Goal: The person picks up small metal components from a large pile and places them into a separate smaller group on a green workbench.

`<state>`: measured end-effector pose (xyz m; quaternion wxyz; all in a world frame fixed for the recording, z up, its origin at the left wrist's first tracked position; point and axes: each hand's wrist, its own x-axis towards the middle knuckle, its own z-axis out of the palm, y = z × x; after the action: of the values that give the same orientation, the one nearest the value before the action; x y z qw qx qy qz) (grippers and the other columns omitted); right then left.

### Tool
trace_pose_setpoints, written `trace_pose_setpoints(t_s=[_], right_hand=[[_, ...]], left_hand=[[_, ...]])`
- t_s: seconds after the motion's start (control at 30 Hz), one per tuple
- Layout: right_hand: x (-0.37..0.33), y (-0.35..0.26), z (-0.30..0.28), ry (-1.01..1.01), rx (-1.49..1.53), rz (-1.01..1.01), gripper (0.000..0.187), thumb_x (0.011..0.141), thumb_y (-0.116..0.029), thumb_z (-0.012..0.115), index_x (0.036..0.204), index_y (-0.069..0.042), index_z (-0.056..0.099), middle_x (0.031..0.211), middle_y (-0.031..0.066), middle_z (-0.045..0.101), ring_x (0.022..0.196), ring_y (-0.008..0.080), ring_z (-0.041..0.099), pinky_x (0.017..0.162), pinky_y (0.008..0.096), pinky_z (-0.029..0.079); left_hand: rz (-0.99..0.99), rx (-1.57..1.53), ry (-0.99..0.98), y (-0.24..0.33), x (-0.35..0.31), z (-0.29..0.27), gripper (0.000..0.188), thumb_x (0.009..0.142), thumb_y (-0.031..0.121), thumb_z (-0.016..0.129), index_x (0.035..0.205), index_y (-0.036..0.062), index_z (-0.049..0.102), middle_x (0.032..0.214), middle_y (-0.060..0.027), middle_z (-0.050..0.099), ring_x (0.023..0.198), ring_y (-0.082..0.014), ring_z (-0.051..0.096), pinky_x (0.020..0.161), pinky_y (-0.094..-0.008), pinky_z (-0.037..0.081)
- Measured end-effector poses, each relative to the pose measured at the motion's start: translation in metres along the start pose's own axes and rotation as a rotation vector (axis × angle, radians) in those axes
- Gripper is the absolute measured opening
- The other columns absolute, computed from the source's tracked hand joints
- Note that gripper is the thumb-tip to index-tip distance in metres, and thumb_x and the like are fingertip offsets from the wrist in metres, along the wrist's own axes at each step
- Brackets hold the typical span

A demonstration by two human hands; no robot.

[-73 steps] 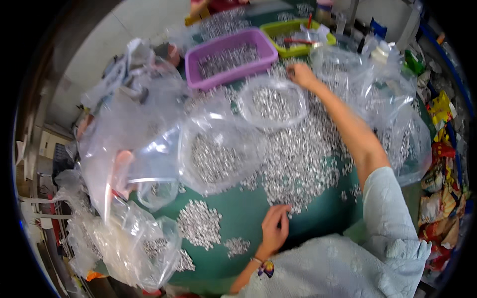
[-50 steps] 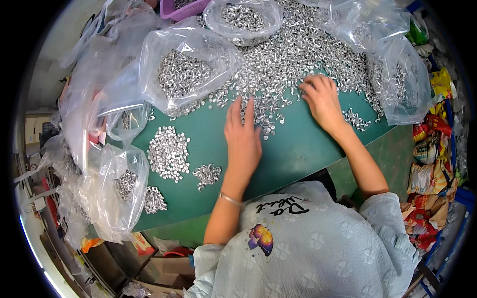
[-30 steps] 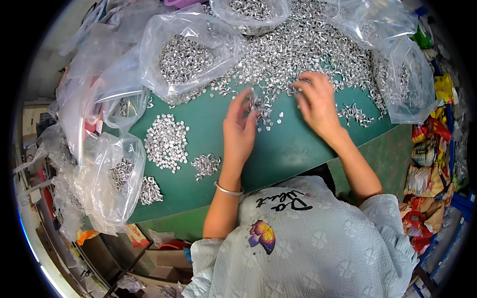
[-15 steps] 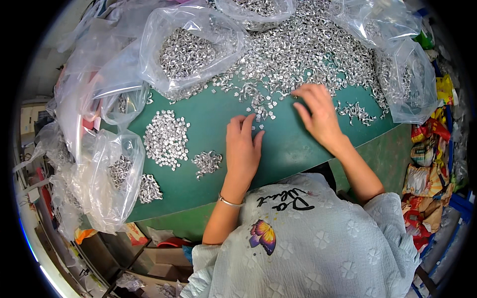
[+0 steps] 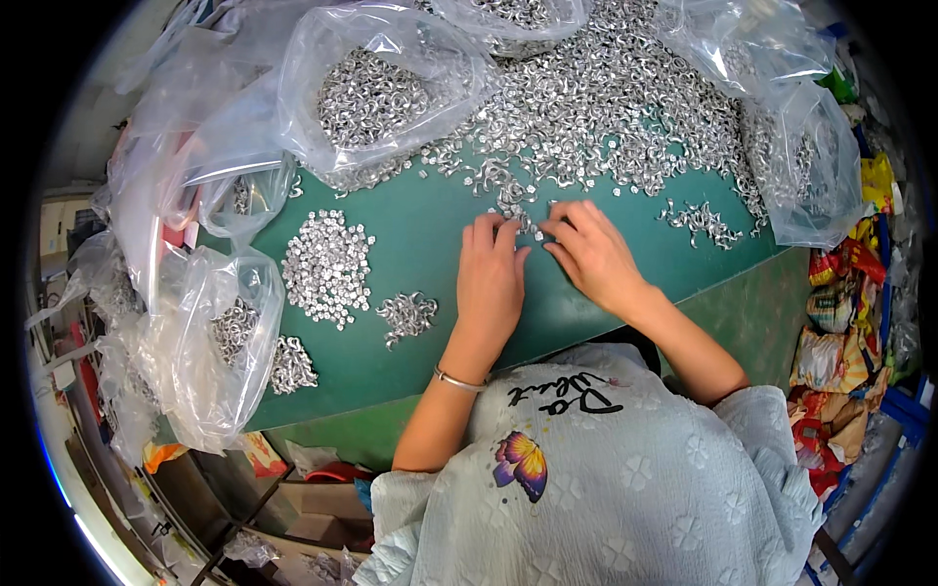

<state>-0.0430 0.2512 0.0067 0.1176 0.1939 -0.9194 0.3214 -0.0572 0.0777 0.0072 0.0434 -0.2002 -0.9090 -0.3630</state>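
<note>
Pieces: small silvery metal pieces [image 5: 510, 193] are lying in a narrow trail on the table, its near end sitting between the fingertips of both hands and its far end running into the heap.
Left hand: the left hand [image 5: 491, 273] is resting low at the trail's near end, fingers bent, thumb pointing toward the right hand; whether it is gripping a piece, one cannot tell.
Right hand: the right hand [image 5: 593, 256] is facing it from the other side, fingers half curled, thumb and fingertips standing close to the nearest pieces; its grip, too, is hiding from view.
Heap: beyond the hands, a broad heap [image 5: 606, 98] of curved pieces is covering the far part of the table.
Piles: to the left, a round pile [image 5: 327, 269] of compact pieces is lying near a smaller pile [image 5: 407, 317]; a loose cluster [image 5: 702, 224] is sitting to the right.
Bags: an open clear bag [image 5: 293, 98] is holding more pieces at the heap's left, while another bag [image 5: 816, 210] is standing at the right.
Table: the green table [image 5: 391, 230] is bearing it all.
Wearer: a pale shirt [image 5: 606, 469] is showing a butterfly print, and a bracelet [image 5: 459, 381] is circling the left wrist.
</note>
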Motion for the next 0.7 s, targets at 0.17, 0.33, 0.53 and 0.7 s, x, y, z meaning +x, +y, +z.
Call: trace_pose_setpoints(t_s=[0.17,0.33,0.53,0.7], right_hand=[[-0.011,-0.008,-0.002,-0.053,0.334,0.034,0.022,0.077,0.002,0.068,0.098,0.001,0.063,0.102,0.0114,0.058,0.089,0.0316,0.055,0.079,0.0394,0.047],[0.012,0.003,-0.003,0.067,0.026,0.052,0.020,0.081,0.000,0.066,0.100,0.001,0.063,0.102,0.0124,0.057,0.095,0.0316,0.055,0.082,0.0388,0.047],[-0.004,-0.005,-0.014,-0.078,0.187,0.073,0.020,0.081,-0.001,0.064,0.100,0.001,0.062,0.104,0.0129,0.056,0.094,0.0314,0.054,0.082,0.0401,0.046],[0.006,-0.006,-0.001,-0.062,0.121,0.047,0.019,0.081,-0.001,0.064,0.100,0.001,0.061,0.099,0.0135,0.056,0.092,0.0325,0.056,0.079,0.0398,0.048]], left_hand=[[-0.052,-0.044,-0.035,-0.005,-0.019,-0.009,0.031,0.079,-0.001,0.068,0.109,0.0007,0.059,0.109,-0.0140,0.054,0.096,-0.0324,0.053,0.084,-0.0393,0.046],[-0.054,-0.045,0.025,0.009,-0.019,-0.010,0.036,0.076,0.004,0.073,0.109,-0.0003,0.060,0.110,-0.0141,0.053,0.097,-0.0316,0.052,0.084,-0.0391,0.045],[-0.103,-0.147,-0.005,0.008,-0.028,-0.011,0.035,0.078,0.002,0.070,0.111,0.0000,0.060,0.113,-0.0149,0.054,0.102,-0.0327,0.052,0.086,-0.0393,0.045],[-0.031,-0.048,0.130,-0.003,0.003,-0.005,0.032,0.081,-0.004,0.062,0.113,-0.0001,0.059,0.116,-0.0160,0.055,0.105,-0.0349,0.052,0.091,-0.0411,0.043]])
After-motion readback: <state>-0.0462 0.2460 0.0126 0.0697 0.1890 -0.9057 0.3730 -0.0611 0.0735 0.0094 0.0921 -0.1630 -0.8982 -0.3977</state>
